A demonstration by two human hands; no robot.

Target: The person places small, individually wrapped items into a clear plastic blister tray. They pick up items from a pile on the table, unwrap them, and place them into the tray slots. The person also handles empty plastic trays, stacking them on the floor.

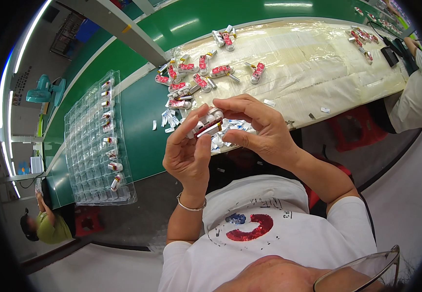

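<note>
My left hand (189, 151) pinches a small white-and-silver piece with a dark red side (208, 127) between thumb and fingers, raised above the table's near edge. On the other side of that piece, my right hand (264, 126) curves with index finger and thumb apart. Its index fingertip is close to the piece's white upper end; whether it touches cannot be made out. Beyond my hands lies a loose group of similar white pieces with red labels and silver tubes (202, 82). Small white and blue paper strips (171, 118) are scattered below the group, partly hidden by my hands.
A clear plastic compartment tray (86, 146) on the green table (145, 104) holds several pieces along its right side. Yellowish film (298, 63) covers the worktop. A metal post (123, 29) rises at the back. Co-workers sit at far right (420, 92) and far left (52, 228).
</note>
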